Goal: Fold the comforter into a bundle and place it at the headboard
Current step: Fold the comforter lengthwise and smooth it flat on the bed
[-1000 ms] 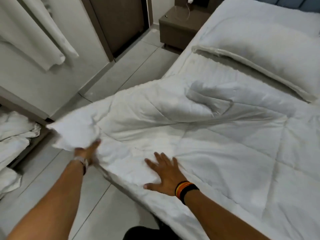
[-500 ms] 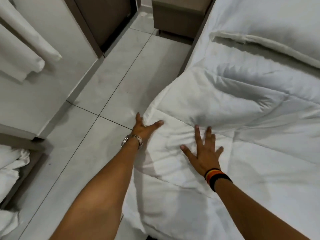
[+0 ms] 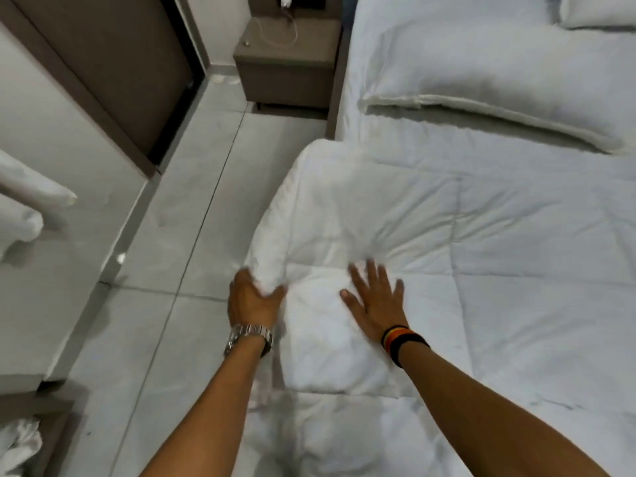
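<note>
A white quilted comforter (image 3: 464,256) lies spread over the bed, its left edge rolled over the side of the mattress. My left hand (image 3: 253,299), with a metal watch on the wrist, clasps that rolled edge between thumb and fingers. My right hand (image 3: 373,299), with dark and striped wristbands, lies flat on the comforter with its fingers spread, a little to the right of the left hand. A long white pillow (image 3: 499,74) lies across the head of the bed beyond the comforter.
A brown nightstand (image 3: 287,62) with a white cable on it stands by the head of the bed. Grey floor tiles (image 3: 186,235) run along the bed's left side. A brown door (image 3: 113,70) and white towels (image 3: 20,215) are on the left wall.
The comforter's loose left corner, held out over the floor a second ago, now lies folded onto the bed. Both hands have moved toward the head of the bed along its left edge.
</note>
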The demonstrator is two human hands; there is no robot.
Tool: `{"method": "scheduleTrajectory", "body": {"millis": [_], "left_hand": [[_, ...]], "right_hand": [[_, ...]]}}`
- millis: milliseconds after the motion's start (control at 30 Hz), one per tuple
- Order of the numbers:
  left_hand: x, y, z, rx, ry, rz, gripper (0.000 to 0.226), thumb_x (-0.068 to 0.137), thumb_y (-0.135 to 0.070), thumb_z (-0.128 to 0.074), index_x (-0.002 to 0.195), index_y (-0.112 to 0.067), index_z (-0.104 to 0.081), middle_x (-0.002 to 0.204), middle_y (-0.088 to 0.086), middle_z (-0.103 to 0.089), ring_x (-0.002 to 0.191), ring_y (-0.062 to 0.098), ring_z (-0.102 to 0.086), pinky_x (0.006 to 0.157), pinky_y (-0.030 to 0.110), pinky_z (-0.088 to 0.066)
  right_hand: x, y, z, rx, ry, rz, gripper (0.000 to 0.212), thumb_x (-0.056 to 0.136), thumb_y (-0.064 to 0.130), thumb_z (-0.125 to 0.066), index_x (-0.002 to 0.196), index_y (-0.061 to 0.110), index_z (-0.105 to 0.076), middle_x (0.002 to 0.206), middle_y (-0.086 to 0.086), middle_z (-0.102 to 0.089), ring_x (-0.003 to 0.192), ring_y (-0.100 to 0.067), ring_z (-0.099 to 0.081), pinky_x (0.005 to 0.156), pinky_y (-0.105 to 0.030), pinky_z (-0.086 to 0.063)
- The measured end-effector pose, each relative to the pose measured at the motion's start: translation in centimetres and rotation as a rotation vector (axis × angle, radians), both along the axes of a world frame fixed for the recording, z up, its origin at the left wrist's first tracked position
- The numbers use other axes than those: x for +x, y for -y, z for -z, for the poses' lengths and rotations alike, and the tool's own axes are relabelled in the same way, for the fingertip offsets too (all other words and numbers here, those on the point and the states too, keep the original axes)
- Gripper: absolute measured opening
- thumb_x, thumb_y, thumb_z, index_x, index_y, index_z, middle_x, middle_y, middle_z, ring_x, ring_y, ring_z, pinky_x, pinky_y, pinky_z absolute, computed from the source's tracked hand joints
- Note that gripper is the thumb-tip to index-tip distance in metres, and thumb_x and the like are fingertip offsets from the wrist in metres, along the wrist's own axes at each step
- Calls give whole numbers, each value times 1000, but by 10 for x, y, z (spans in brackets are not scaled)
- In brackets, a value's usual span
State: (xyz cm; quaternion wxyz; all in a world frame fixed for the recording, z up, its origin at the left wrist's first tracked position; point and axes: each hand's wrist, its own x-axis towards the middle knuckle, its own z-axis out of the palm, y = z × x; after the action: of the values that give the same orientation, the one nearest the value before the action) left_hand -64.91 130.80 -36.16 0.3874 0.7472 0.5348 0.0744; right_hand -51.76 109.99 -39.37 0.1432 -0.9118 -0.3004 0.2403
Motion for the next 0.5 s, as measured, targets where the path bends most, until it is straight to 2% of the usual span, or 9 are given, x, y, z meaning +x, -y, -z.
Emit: {"method": "scheduleTrajectory", "body": {"millis": [67, 133, 233, 400, 500], "left_hand": [[-11, -7, 5, -86, -195, 49, 99, 72, -47, -89, 151, -9, -40, 147, 19, -52, 132, 41, -55, 107, 49, -47], [0, -14, 2, -61, -285, 178, 105, 81, -53, -81, 161, -13, -26, 157, 16, -43, 138, 40, -49, 113, 51, -42], [47, -23, -8, -10, -205, 387, 100, 85, -59, -74, 162, -18, -26, 158, 13, -44, 139, 37, -49, 113, 51, -42], [198, -53, -4, 44, -72, 653, 100, 87, -60, -71, 163, -15, -25, 164, 11, -39, 147, 34, -40, 118, 46, -37], [292, -64, 12, 124, -65, 873, 114, 84, -66, -70, 166, -15, -11, 173, 8, -15, 159, 28, -17, 127, 45, -20]], "right_hand": [[-2, 9, 9, -77, -44, -19, 97, 77, 85, 11, 164, 43, -1, 173, 2, 13, 159, -24, 14, 124, -61, 7], [3, 14, 1, -50, -49, 58, 89, 86, 82, 1, 164, 42, -3, 174, 1, 11, 159, -23, 14, 124, -58, 8], [12, 16, -12, 17, -12, 229, 71, 101, 70, -20, 164, 43, -3, 173, 1, 13, 159, -22, 17, 124, -58, 11], [60, -7, -2, 17, 30, 422, 73, 100, 73, -20, 163, 45, 3, 171, 1, 22, 157, -23, 23, 122, -61, 15], [79, -32, 26, -72, 73, 523, 76, 98, 77, -15, 162, 45, 9, 170, -2, 27, 156, -27, 25, 120, -66, 13]]}}
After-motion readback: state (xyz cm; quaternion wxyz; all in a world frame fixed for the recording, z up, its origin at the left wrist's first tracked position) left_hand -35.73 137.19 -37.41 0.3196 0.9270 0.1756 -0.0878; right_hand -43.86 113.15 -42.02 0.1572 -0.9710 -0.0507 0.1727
